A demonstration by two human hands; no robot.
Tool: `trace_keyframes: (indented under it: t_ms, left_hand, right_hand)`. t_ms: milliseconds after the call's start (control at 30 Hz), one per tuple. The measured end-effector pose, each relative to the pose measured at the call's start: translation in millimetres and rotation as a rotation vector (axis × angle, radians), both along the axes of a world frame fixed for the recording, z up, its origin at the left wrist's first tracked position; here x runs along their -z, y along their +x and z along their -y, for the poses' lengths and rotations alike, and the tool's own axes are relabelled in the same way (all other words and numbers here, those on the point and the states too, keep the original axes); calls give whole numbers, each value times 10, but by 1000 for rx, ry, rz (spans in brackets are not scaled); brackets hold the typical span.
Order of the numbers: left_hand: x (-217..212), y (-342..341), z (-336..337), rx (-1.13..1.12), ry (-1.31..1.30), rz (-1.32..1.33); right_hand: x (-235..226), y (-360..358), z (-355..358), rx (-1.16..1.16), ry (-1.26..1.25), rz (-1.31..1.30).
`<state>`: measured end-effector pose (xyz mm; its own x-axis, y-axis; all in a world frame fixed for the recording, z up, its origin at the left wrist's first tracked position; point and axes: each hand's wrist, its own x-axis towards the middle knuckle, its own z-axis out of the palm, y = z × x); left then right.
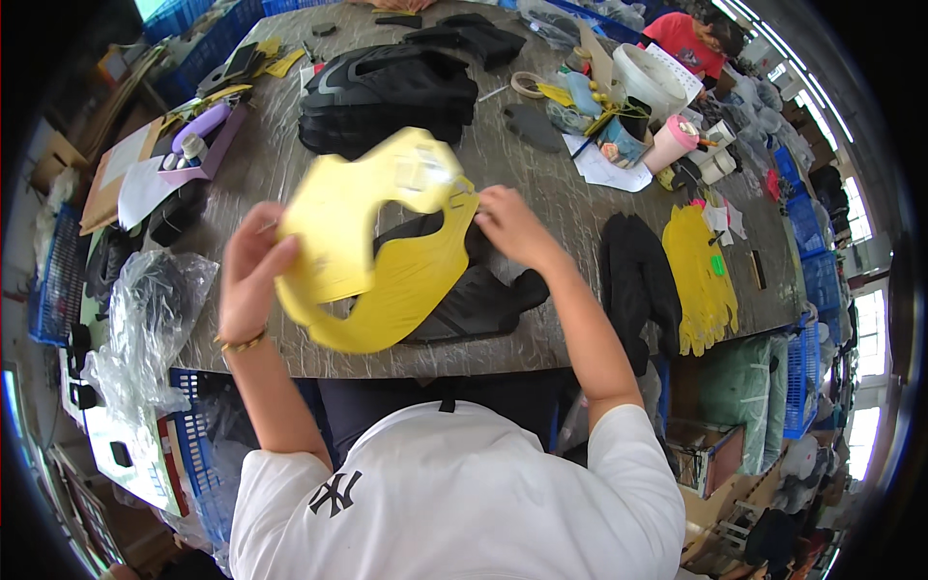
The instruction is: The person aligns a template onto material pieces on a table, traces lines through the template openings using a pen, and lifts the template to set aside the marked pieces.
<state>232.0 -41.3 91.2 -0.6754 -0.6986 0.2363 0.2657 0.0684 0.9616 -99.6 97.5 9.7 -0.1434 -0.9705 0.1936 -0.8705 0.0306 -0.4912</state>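
Observation:
A curved yellow template sheet [329, 227] with a large cut-out is raised over the near middle of the table, tilted and slightly blurred. My left hand [253, 266] grips its left edge between thumb and fingers. At the sheet's right end, the fingers of my right hand [517, 227] are pinched on the edge. Beneath the sheet lies a flat black piece [483, 304], partly covered by it; another bit of black shows through the cut-out. Just beyond rests a stack of black shaped pieces [387, 92].
Black pieces [638, 280] and yellow sheets [696, 280] lie at the table's right. A white bucket [650, 85] and pink cup [670, 145] stand far right. To the left are a purple box [208, 159] and clear plastic bags [150, 309]. Another person [688, 46] sits at far right.

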Motion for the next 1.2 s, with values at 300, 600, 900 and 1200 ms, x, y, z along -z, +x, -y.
trace_keyframes:
  t_ms: [300,600,900,1200]
  left_hand:
    - [255,1037,171,-108,144,-165]
    - [245,677,138,56,175,-149]
    - [289,763,82,38,219,-101]
    - [338,707,84,98,215,-101]
  right_hand:
    - [94,369,253,-9,208,-251]
    - [59,471,370,-90,114,-156]
    - [114,588,373,-162,15,-184]
    - [84,672,316,-116,-108,-248]
